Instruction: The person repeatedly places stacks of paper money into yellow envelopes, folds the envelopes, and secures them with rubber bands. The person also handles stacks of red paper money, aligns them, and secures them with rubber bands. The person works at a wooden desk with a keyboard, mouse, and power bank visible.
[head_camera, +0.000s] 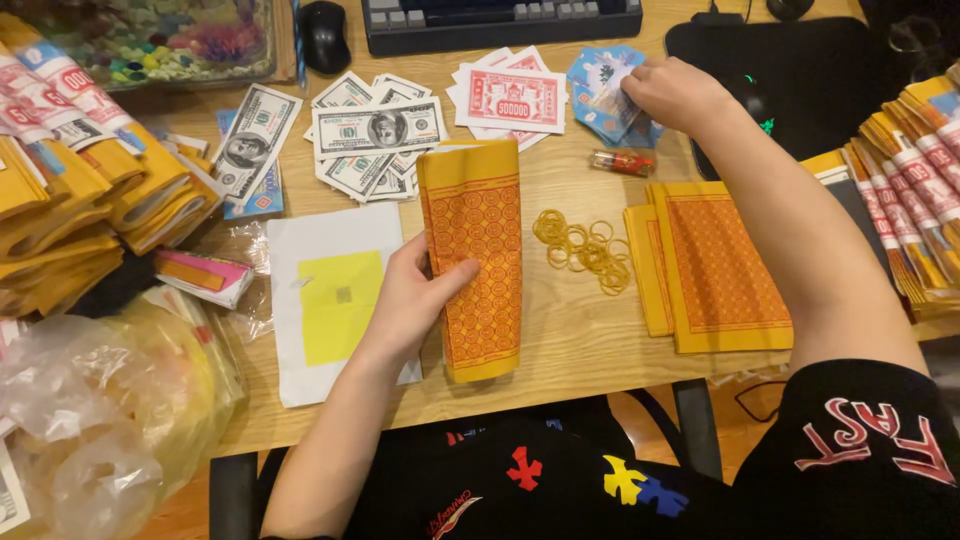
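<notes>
My left hand (415, 295) grips the left edge of a folded orange-and-yellow patterned paper bundle (478, 250) lying lengthwise on the wooden table (560, 350). My right hand (675, 92) reaches to the far side and pinches blue printed paper notes (598, 80) from a small pile. Between the hands lie red-and-white notes (512, 98) and grey-green banknote-style sheets (375, 130). A loose heap of yellow rubber bands (585, 250) lies right of the bundle.
A flat stack of orange patterned sheets (715, 265) lies at right. Tied yellow bundles stack at left (70, 200) and right (915, 190). White sheets with a yellow square (335, 300), clear plastic bags (100, 410), a keyboard (500, 20), a mouse (325, 35) and a small lighter (622, 160) surround them.
</notes>
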